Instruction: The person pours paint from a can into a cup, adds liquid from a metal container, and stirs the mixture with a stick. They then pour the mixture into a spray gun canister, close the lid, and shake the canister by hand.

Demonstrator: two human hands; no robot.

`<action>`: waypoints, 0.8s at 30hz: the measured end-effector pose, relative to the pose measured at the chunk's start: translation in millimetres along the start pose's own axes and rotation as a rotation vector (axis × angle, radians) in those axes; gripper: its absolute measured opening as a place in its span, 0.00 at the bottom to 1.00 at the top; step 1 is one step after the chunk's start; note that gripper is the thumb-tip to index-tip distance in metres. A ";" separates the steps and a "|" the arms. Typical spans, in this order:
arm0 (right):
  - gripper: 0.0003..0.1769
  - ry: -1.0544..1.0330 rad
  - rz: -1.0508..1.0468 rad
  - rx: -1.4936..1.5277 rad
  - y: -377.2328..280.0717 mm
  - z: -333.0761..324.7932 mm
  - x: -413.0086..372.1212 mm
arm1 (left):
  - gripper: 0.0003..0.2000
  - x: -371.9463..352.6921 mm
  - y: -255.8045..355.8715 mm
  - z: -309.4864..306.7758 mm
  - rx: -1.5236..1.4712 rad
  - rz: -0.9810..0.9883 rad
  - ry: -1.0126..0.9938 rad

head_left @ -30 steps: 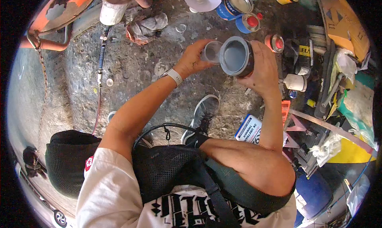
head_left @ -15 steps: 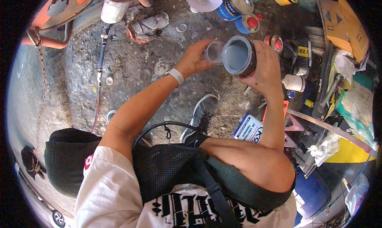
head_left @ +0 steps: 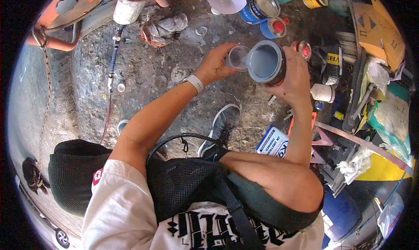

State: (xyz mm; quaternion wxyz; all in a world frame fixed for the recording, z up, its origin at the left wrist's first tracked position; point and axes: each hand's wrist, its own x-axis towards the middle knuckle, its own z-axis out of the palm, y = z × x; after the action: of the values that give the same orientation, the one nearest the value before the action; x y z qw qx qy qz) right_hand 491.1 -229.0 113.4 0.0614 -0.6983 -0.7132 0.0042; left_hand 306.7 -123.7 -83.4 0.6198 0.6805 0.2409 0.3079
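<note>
Grey paint (head_left: 265, 63), two cups, two hands.
Left hand (head_left: 214, 65) has its fingers round the small cup (head_left: 238, 58), up over the floor (head_left: 166, 90); I can't tell how much is in it. Right beside it, the big cup (head_left: 264, 42) looks tipped its way, with lots of paint left inside. Right hand (head_left: 294, 84) grips that one.
</note>
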 end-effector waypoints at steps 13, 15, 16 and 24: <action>0.61 0.026 0.013 0.022 2.9 5.9 -6.0 | 0.35 1.1 0.7 2.9 0.056 0.032 0.032; 0.61 0.032 0.024 0.021 5.3 8.7 -8.7 | 0.35 0.7 3.4 2.1 0.045 0.008 0.025; 0.63 0.019 0.085 0.088 7.4 10.3 -10.9 | 0.34 0.4 5.4 1.8 0.033 -0.016 0.018; 0.62 0.304 0.257 0.765 22.0 50.4 -39.3 | 0.36 -0.6 -2.4 1.5 0.044 0.001 0.029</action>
State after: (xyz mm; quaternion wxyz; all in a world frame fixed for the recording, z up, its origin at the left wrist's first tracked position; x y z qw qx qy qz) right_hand 509.0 -263.6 58.2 0.4192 -0.7011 -0.5503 0.1730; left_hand 307.5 -125.0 -85.9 0.6009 0.6894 0.2561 0.3130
